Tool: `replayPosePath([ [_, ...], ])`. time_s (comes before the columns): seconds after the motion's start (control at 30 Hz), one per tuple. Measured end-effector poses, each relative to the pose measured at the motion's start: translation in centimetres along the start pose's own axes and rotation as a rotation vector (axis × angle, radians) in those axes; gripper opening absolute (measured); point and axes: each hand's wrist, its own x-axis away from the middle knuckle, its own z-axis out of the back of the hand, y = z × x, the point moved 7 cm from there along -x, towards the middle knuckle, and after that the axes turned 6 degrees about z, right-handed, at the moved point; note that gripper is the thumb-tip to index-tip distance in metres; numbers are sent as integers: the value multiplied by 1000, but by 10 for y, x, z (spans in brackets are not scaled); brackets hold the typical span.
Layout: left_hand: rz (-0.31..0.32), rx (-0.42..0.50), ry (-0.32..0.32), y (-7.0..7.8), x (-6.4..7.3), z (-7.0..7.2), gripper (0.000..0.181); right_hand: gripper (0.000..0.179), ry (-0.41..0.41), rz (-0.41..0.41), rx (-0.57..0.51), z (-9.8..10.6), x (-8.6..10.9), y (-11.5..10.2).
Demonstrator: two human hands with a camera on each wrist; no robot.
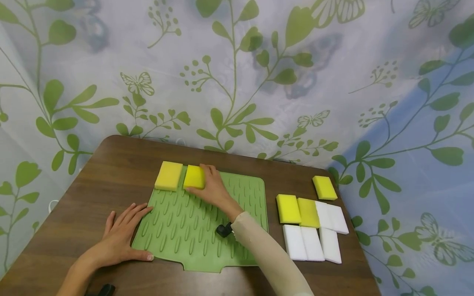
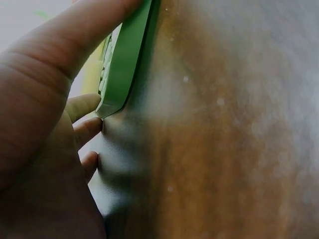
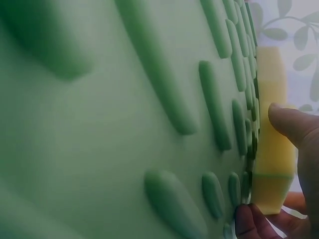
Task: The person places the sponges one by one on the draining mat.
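Yellow sponge (image 1: 194,177) pinched by right hand (image 1: 215,190); left hand (image 1: 120,239) splayed beside mat (image 1: 201,257).

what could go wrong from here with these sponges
The right hand grips a sponge only a narrow gap from the corner sponge, so a sideways slip might knock it askew. The left hand lies at the edge of the mat; a push there could shift both sponges. The white pads sit close together, so lifting one might drag another.
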Motion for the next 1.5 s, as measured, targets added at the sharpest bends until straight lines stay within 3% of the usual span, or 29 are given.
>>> replayPosePath([
  [0.47, 5, 1, -3, 1, -1, 0, 130, 102, -5, 0, 74, -4, 0, -4],
  [1.03, 5, -20, -7, 2, -1, -2, 131, 110, 14, 19, -15, 8, 15, 1],
  [1.27, 6, -21, -2, 1, -1, -1, 131, 105, -6, 22, -17, 9, 17, 7],
  [1.5, 5, -15, -10, 3, -1, -2, 131, 89, -23, 57, 6, 7, 18, 5],
])
